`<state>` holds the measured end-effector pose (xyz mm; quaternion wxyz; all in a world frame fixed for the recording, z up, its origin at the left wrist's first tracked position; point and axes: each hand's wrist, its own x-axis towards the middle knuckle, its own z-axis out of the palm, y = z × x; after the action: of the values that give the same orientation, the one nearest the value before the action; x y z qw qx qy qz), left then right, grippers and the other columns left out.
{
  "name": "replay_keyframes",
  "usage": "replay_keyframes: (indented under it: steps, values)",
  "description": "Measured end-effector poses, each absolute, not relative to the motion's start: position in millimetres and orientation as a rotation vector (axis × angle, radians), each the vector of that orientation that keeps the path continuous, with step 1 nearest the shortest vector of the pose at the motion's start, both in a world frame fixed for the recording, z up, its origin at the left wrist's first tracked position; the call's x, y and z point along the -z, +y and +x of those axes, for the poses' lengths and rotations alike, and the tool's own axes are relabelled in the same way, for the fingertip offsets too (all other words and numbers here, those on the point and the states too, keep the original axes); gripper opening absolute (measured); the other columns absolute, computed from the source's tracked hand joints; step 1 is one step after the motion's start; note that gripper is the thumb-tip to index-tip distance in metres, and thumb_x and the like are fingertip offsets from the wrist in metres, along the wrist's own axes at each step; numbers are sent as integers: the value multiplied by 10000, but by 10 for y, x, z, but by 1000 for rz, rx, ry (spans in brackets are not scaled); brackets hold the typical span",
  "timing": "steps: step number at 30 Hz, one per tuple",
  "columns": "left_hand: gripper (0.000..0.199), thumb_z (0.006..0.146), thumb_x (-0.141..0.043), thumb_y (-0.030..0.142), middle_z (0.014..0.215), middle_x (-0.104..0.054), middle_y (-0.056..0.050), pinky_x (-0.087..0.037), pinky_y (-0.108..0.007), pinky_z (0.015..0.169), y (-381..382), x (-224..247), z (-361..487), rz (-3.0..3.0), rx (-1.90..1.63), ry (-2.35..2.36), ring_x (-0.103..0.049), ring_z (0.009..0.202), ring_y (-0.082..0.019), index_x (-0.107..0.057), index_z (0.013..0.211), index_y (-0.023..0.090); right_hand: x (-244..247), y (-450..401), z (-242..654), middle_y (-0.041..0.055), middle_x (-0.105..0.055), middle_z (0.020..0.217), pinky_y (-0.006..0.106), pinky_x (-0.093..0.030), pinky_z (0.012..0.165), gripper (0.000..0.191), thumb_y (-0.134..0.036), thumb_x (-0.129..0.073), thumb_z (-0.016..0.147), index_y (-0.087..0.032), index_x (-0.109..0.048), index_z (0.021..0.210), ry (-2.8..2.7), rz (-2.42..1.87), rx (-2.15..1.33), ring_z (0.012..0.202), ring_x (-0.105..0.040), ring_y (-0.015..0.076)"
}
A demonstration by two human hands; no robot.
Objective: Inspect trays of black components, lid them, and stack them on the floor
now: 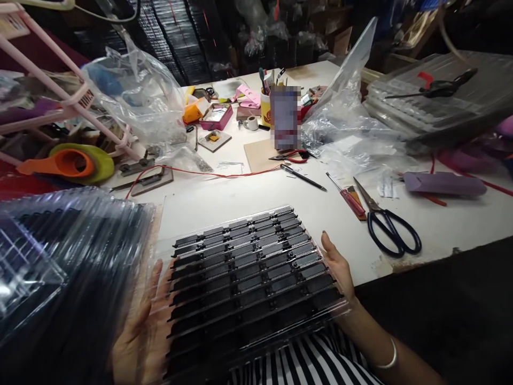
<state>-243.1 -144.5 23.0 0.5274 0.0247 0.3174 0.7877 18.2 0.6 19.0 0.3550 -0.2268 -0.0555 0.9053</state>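
A clear plastic tray (256,267) with rows of black toothed parts is held tilted over the table's front edge. My left hand (146,326) grips its left side, the fingers showing through the clear plastic. At the right side, my right hand (336,267) holds the tray's edge with the thumb pointing up; its other fingers are hidden beneath. Close beside my left hand stands a tall stack of similar clear trays (68,267) with dark contents.
On the white table (212,198) lie scissors (387,224), a red-handled screwdriver (348,197), a black pen (303,177) and pliers (290,156). Plastic bags (140,101), a yellow cup (265,109) of tools and a pink rack (52,80) stand farther back.
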Motion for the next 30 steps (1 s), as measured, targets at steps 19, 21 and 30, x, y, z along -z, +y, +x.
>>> replay_keyframes:
  steps: [19,21,30]
  values:
    - [572,942,-322,166,1291,-599,-103,-283,-528,1089,-1472,-166,-2522,183,-1788,813,-509,1233,-264,-194,1487,285,-180,-32,266,15,-753,772,380,-558,836,290,-444,-507,907,-262,-733,922,-169,-734,-2468,785,-711,210]
    - [572,943,-329,168,1270,-614,-104,-293,-529,1083,-1474,-171,-2522,176,-1780,827,-513,1229,-265,-194,1487,281,-162,-34,269,36,-756,852,424,-538,877,310,-457,-497,905,-257,-721,984,-188,-748,-2471,868,-703,232]
    - [535,967,-321,247,1169,-670,-91,-309,-543,1066,-1450,-200,-2495,98,-1781,794,-576,1157,-264,-197,1485,291,-240,-18,250,72,-747,946,475,-488,940,257,-389,-504,894,-263,-727,893,-284,-805,-2374,966,-679,244]
